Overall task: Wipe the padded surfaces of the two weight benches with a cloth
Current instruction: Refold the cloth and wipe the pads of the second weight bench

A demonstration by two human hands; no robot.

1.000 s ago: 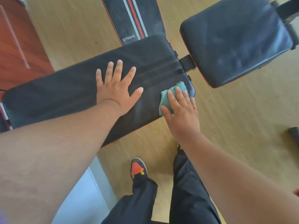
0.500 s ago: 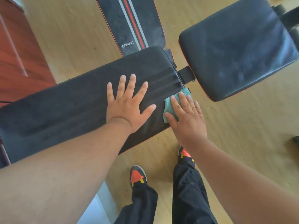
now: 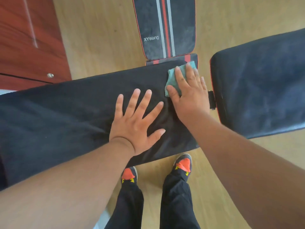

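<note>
On the long black bench pad (image 3: pixel 57 116) that runs across the view, the left hand (image 3: pixel 135 124) lies flat, palm down, with its 5 fingers spread and holding nothing. Just to its right, the right hand (image 3: pixel 189 95) presses a folded teal cloth (image 3: pixel 173 76) against the pad's far right corner, its fingers straight and laid over the cloth, so that only the cloth's left and far edges show. Beside that end, across a narrow gap, sits a 2nd black pad (image 3: pixel 264 86) joined by a short black bracket (image 3: pixel 212 100). Beyond the cloth, a striped pad marked "XYWang" (image 3: pixel 165 27) reaches away over the wooden floor (image 3: pixel 102 38). Near the bottom, 2 shoes with orange toes (image 3: pixel 183 164) stand on the floor under black trousers (image 3: pixel 176 204). Red-brown wooden furniture (image 3: pixel 29 38) fills the upper left corner.
</note>
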